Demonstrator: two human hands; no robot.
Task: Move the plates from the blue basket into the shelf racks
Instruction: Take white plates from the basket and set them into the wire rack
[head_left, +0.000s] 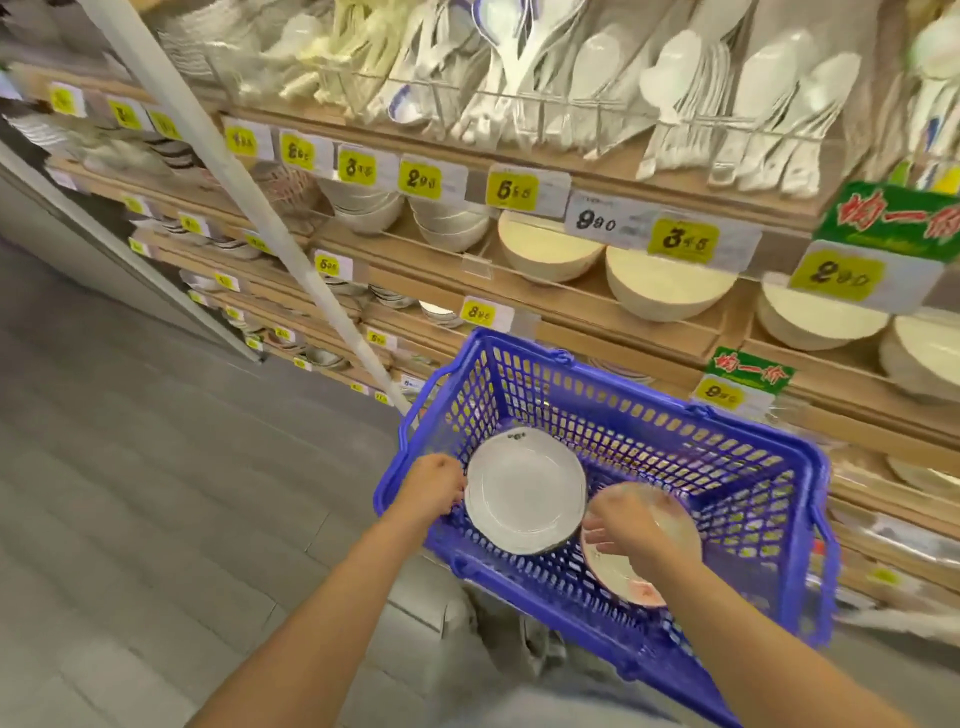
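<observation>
Left hand: your left hand (435, 488) is at the near-left corner of the basket, fingers curled round the left edge of a white plate (524, 499), grasping it.
Right hand: your right hand (626, 525) lies over a second plate (613, 577), fingers bent down towards it. Motion blur hides whether it grasps the rim or only touches it.
White plate: it is inside the basket on the left, tilted, with its face towards you and a small dark mark at its top edge.
Second plate: it is inside the basket just to the right of the white one, partly under your right hand. A pinkish pattern shows near its lower edge.
Basket: the blue basket (727, 467) has lattice walls and sits right in front of the shelves. What carries it is not visible.
Shelves: wooden shelves (571, 306) run behind the basket, holding stacks of pale bowls (670, 283). White spoons (779, 93) fill the rack above, and yellow price tags (511, 191) line the edges.
Floor: grey floor (130, 493) stretches to your left.
</observation>
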